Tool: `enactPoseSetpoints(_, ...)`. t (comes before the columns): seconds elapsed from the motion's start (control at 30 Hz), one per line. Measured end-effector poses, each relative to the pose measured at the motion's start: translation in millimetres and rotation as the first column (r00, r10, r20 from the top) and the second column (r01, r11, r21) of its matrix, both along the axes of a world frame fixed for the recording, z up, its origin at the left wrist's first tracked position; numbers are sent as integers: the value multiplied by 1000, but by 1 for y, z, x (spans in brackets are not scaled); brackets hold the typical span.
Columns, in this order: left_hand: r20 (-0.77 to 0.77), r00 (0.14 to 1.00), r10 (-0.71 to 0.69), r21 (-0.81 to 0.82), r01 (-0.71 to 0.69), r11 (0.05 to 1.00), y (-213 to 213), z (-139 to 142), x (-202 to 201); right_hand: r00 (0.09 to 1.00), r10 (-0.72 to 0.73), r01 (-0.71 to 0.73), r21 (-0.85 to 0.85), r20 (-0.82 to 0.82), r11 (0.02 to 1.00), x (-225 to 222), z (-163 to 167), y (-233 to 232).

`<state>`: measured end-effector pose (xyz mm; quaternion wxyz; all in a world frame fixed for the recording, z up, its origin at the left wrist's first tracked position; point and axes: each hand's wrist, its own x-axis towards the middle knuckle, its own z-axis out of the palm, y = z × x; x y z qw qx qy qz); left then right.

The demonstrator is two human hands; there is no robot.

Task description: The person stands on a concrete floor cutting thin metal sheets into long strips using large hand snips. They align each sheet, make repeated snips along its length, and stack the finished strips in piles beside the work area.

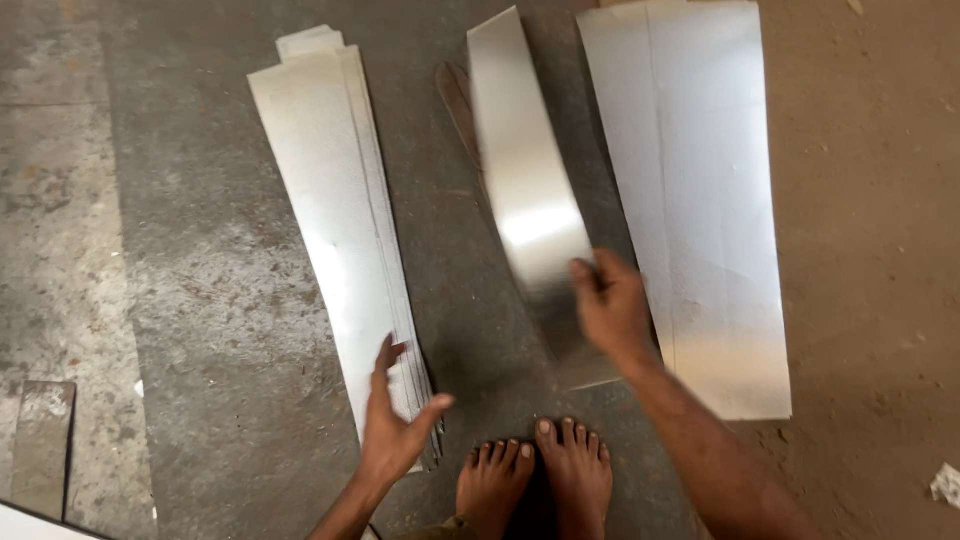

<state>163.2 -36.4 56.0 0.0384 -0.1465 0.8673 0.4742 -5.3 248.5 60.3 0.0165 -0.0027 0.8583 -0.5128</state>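
— Metal everywhere, is it?

— Yes. The right hand [612, 308] has its fingers clamped on a single shiny strip [522, 175], lifted off the floor and blurred, bowed along its length. It sits between two lots of sheet.

— And the other hand?

— The left hand [395, 425] is spread open, fingers loose, resting at the near end of a stack of strips [335, 200] lying flat on the concrete floor [190, 270]. A wide sheet [700, 200] lies flat just right of the lifted strip.

— Anything nearer?

— Two bare feet [540, 475], side by side, between the wrists.
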Motion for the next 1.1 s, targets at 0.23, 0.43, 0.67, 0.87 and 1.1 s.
enactPoseSetpoints(0.23,236,872,429,474,-489,732,16,-31,-31,946,127,-121,-39,297,992,15,-4,-9)
enactPoseSetpoints(0.43,172,814,554,360,-576,734,-69,-93,14,843,-399,19,721,361,692,0,-58,175)
enactPoseSetpoints(0.67,107,889,445,-148,-428,891,-53,-77,30,892,-368,80,707,265,703,-1,-69,203)
enactPoseSetpoints(0.87,33,976,215,-371,-188,909,-34,-40,3,723,-538,97,707,434,701,-15,-42,201)
enactPoseSetpoints(1.1,70,998,4,18,-5,1000,15,-18,-8,781,-524,58,795,341,604,-17,-40,238)
